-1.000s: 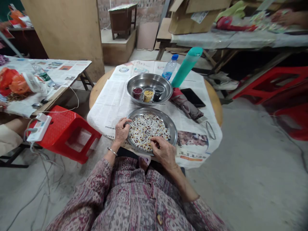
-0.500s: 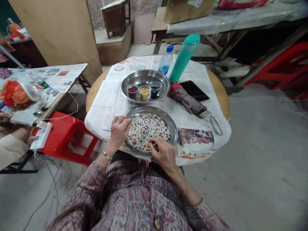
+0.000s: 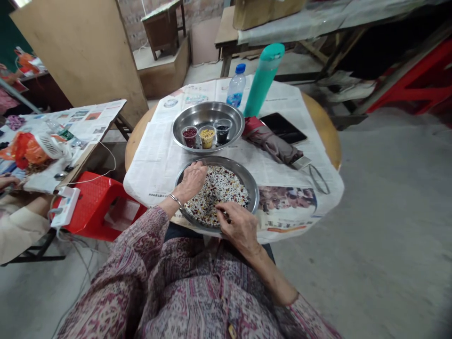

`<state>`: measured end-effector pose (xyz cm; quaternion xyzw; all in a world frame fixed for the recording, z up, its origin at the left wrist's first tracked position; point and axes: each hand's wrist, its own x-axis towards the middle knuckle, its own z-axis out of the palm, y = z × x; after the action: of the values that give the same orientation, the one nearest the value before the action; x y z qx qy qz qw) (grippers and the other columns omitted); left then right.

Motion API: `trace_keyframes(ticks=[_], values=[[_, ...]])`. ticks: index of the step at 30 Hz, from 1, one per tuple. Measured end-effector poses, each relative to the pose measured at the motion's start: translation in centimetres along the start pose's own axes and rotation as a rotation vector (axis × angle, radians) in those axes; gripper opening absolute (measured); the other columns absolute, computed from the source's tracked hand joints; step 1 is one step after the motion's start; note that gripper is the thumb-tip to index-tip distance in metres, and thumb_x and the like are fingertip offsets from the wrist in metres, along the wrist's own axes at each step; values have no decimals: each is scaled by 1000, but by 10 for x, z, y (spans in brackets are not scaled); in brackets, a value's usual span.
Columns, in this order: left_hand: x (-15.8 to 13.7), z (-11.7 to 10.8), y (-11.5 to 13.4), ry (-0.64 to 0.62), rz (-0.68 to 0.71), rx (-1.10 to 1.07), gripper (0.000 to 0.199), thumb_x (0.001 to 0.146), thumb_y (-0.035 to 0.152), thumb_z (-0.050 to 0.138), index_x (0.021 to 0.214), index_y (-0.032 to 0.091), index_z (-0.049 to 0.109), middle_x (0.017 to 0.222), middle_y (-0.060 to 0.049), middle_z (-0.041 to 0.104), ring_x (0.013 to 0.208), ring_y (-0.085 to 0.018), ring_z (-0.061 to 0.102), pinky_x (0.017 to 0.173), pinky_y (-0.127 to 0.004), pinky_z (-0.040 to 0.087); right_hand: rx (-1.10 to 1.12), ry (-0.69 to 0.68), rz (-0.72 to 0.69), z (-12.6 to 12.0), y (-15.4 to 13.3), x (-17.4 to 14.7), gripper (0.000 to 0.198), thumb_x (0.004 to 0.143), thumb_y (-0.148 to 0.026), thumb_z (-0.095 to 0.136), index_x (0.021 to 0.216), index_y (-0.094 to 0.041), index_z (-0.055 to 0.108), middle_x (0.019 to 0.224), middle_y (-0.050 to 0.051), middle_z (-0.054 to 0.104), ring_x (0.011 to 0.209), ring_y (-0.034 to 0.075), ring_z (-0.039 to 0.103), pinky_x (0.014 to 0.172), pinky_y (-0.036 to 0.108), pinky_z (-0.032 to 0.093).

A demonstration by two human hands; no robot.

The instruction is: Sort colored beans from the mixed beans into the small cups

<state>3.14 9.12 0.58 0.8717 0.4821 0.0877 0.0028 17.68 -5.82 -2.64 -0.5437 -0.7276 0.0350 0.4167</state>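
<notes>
A round metal tray (image 3: 253, 188) holds a spread of white grains mixed with red, yellow and black beans (image 3: 228, 186). Over the tray's left side is my left hand (image 3: 193, 180), fingers curled together and tips hidden. My right hand (image 3: 240, 225) pinches at the near edge of the mix; whatever sits between thumb and finger is too small to name. Behind the tray, a deeper metal basin (image 3: 179, 127) contains a clear cup of red beans (image 3: 189, 137), a cup of yellow kernels (image 3: 206, 138) and a cup of black beans (image 3: 222, 133).
Newspaper (image 3: 148, 155) covers the round table. Beyond the basin stand a water bottle (image 3: 236, 85) and a tall green bottle (image 3: 264, 80). A folded umbrella (image 3: 270, 143) and a dark tablet (image 3: 284, 128) lie to the right. A red stool (image 3: 93, 202) is at left, near another person's arm.
My left hand has moved right and forward, from the tray's left rim to over the grains. My right hand stays pinched at nearly the same spot. The view has shifted slightly.
</notes>
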Motion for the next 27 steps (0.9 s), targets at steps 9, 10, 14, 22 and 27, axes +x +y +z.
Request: trace_keyframes(ticks=[9,10,14,22,27], values=[[-10,-3,1,59,-1,-164,18,90,9,53,90,19,68,92,-7,66,93,-22,61,91,-31,47,1,3,11,-1,-1,0,13,91,-17,54,91,-22,67,87,3,74,81,19,67,76,30,47],[-15,-5,2,56,-1,-171,16,91,10,54,91,19,68,92,-7,67,93,-21,62,90,-31,47,-3,7,7,-1,-1,1,13,91,-16,55,91,-22,66,87,3,74,80,18,67,76,30,47],[-38,-10,4,60,26,-260,13,94,14,55,93,19,67,90,-5,70,89,-19,65,87,-30,49,-4,5,-1,-1,-1,1,13,91,-16,55,90,-21,66,87,2,74,80,18,67,76,30,47],[-85,-19,19,71,58,-443,20,98,14,50,107,19,67,103,-6,74,100,-18,67,97,-32,50,16,-20,23,0,1,-1,14,92,-18,54,91,-21,68,88,3,74,81,19,67,76,30,47],[-89,-19,27,77,-17,-561,15,95,17,56,101,18,71,96,-6,75,92,-18,69,93,-33,52,37,-5,36,0,1,-1,15,91,-19,55,93,-22,69,89,4,74,83,19,68,78,31,49]])
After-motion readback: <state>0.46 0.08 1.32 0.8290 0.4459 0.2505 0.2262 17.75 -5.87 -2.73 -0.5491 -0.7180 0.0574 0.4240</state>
